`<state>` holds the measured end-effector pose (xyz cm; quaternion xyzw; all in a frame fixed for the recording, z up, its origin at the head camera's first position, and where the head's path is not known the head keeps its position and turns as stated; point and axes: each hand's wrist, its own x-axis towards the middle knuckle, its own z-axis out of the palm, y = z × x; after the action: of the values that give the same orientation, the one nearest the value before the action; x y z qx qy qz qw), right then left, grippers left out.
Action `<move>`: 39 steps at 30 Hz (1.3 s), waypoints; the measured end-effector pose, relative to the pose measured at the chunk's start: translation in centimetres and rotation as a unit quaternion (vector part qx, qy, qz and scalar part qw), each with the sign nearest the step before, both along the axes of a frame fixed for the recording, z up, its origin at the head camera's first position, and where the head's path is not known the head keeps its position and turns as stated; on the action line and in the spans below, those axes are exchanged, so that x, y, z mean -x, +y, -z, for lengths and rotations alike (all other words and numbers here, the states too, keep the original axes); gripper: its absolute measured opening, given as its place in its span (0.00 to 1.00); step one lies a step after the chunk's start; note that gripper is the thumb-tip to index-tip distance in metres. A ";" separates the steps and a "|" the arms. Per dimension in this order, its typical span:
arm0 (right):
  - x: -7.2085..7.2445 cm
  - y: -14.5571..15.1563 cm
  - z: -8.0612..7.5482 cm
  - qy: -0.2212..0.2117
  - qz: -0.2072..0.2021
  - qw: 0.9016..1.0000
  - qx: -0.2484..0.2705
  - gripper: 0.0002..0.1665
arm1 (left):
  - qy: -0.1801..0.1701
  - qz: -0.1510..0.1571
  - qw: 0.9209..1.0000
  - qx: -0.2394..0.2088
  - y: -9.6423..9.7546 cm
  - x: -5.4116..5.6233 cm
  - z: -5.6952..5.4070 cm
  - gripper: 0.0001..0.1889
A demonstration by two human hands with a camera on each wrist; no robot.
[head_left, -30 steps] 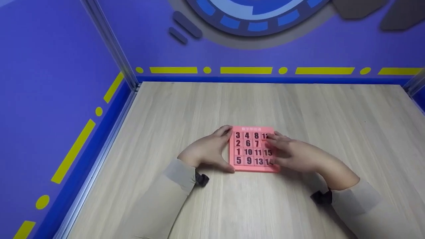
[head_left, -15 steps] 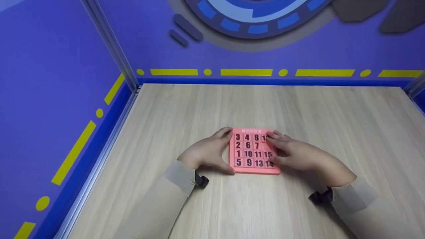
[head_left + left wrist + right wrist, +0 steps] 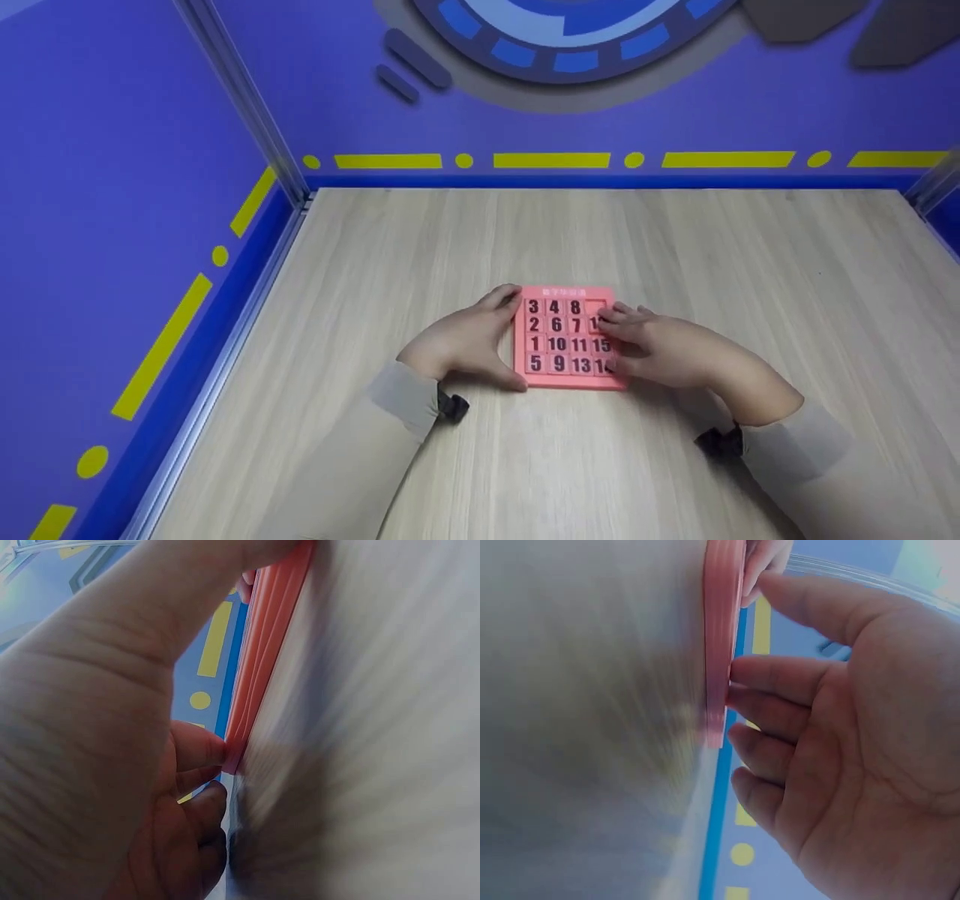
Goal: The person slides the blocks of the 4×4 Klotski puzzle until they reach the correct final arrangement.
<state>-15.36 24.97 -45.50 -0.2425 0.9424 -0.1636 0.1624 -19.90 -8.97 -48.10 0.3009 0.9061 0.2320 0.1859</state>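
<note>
A pink number slide puzzle (image 3: 566, 380) lies on the wooden table, its tiles carrying black numbers. My left hand (image 3: 469, 337) holds the puzzle's left side, thumb at the near corner and index finger at the far one. In the left wrist view, that index finger (image 3: 201, 748) meets the pink frame's end. Over the right column reaches my right hand (image 3: 671, 349), fingers fairly straight, fingertips on the partly covered second-row tile (image 3: 594, 324). The top-right cell is a bare pink gap (image 3: 594, 306). In the right wrist view, two fingertips touch the puzzle's face (image 3: 718, 637).
The wooden table (image 3: 480, 240) stretches around the puzzle. Blue panels with yellow dashes stand behind it (image 3: 551, 160) and along the left, joined by a metal post (image 3: 247, 105). Black straps sit at both wrists, below grey sleeves.
The right hand's fingers have slid the 12 tile from the top row down into the second row, so the gap is now at the top right. The left hand keeps its hold.
</note>
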 end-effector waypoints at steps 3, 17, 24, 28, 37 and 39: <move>-0.2 -0.2 -0.4 -0.003 -0.004 1.000 -0.012 0.41 | 0.001 0.000 1.000 0.002 0.0 0.0 -0.1 0.79; 1.0 -1.4 -2.5 0.012 0.000 0.999 -0.035 0.42 | 0.001 -0.002 1.000 0.005 -0.2 0.3 -0.2 0.79; 2.4 -2.5 -2.1 0.015 -0.019 1.000 0.001 0.42 | -0.007 -0.004 1.000 0.003 0.2 0.2 -0.1 0.79; 2.5 -2.4 -0.7 -0.006 -0.028 1.000 -0.001 0.46 | -0.006 0.000 1.000 0.007 0.4 0.1 0.0 0.79; 2.9 -2.4 0.1 -0.045 -0.029 0.998 -0.023 0.52 | -0.005 0.002 1.000 0.007 0.2 0.3 0.0 0.79; 3.0 -2.6 0.1 -0.044 -0.027 0.998 -0.028 0.52 | -0.007 0.000 1.000 0.007 0.0 0.3 0.1 0.79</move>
<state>-18.32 22.37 -45.60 -0.2558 0.9316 -0.1432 0.2148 -20.22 -8.97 -48.23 0.2978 0.9065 0.2281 0.1938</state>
